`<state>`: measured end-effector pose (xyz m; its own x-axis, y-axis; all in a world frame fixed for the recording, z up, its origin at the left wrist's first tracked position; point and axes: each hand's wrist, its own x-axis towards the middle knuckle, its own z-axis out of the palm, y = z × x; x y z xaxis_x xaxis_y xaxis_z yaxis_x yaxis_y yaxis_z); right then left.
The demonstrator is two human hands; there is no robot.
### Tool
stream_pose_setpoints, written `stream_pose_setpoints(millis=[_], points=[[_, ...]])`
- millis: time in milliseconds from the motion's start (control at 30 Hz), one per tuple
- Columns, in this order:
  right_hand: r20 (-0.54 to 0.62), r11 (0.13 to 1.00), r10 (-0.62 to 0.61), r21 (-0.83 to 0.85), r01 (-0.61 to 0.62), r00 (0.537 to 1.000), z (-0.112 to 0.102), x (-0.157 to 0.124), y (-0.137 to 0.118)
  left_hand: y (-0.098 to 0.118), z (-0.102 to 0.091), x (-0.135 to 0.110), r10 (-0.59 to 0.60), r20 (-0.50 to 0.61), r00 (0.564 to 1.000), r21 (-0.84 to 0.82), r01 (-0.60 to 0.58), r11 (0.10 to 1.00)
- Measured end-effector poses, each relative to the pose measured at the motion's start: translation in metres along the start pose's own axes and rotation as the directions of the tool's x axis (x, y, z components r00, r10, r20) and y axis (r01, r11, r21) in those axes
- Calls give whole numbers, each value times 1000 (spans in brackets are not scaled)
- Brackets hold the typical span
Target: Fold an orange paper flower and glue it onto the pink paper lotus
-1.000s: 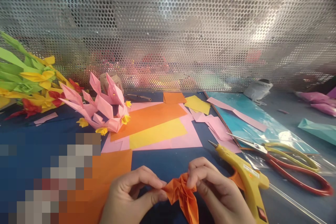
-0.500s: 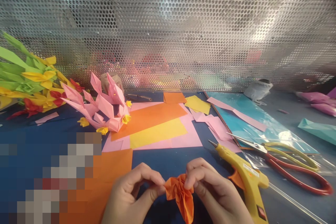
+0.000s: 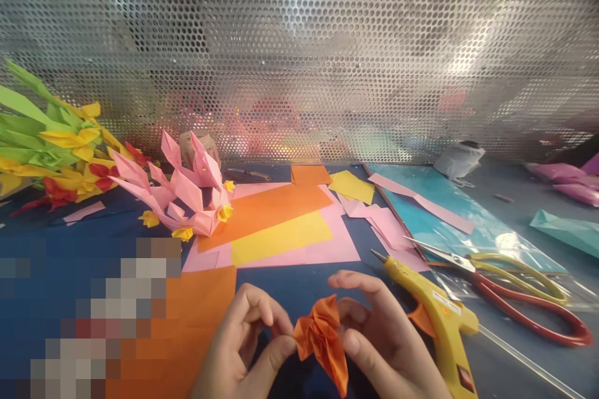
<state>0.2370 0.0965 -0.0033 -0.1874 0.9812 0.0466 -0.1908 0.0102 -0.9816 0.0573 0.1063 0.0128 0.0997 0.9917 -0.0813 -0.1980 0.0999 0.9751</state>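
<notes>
A crumpled, folded orange paper flower [image 3: 322,336] is at the near middle, its petals creased and one long point hanging down. My left hand [image 3: 255,340] pinches its left tip between thumb and forefinger. At the flower's right edge, my right hand [image 3: 379,336] has its thumb and fingers apart, with the forefinger raised; the fingers behind may brush the paper. Just right of that hand lies a yellow hot glue gun [image 3: 437,312], nozzle pointing away and a clear glue stick trailing behind.
Scissors [image 3: 486,271] with red and yellow handles lie at right, by a blue plastic-wrapped sheet [image 3: 468,199]. Pink origami [image 3: 187,193] with small yellow flowers stands at left, near green-and-yellow paper flowers [image 3: 65,137]. Orange and yellow sheets [image 3: 285,237] lie mid-table before a perforated metal panel [image 3: 299,56].
My right hand has loosened its pinch and its fingers have spread off the flower. The flower has turned slightly, showing more of its petals. My left hand keeps its pinch.
</notes>
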Motion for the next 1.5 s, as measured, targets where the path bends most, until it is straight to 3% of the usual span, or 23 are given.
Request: stream_pose_setpoints(millis=[167, 300, 467, 667, 833, 1000, 1333, 1433, 1500], points=[[25, 991, -97, -86, 99, 995, -1, -2, 2, -2, -3, 2, 15, -104, 995, 49, -10, 999], [81, 941, -164, -285, 181, 983, -2, 0, -3, -3, -3, 2, 21, -32, 999, 81, -18, 997], [24, 864, -264, -439, 247, 964, 2, 6, -8, -2, -2, 4, -24, 37, 999, 79, 21, 997], [49, 854, -283, -441, 275, 958, 1, 4, -4, 0, -6, 7, -174, -5, 985, 51, 174, 983], [-71, 942, -143, -316, 113, 987, -2, 2, 2, 4, -5, 10, -229, 106, 968, 67, 223, 973], [-101, 941, -169, -312, 131, 980, 0, 4, 1, 3, -3, 8, -261, 132, 956, 30, 259, 965], [112, 899, -293, -305, 314, 949, 1, 8, -11, -2, -7, 9, -182, 195, 964, 174, 149, 974], [107, 923, -254, -272, 274, 961, 1, 8, -14, -4, -6, 8, -171, 232, 958, 217, 121, 969], [69, 957, -155, -239, 167, 986, 2, 8, -16, -4, -6, 7, -159, 243, 957, 238, 100, 966]])
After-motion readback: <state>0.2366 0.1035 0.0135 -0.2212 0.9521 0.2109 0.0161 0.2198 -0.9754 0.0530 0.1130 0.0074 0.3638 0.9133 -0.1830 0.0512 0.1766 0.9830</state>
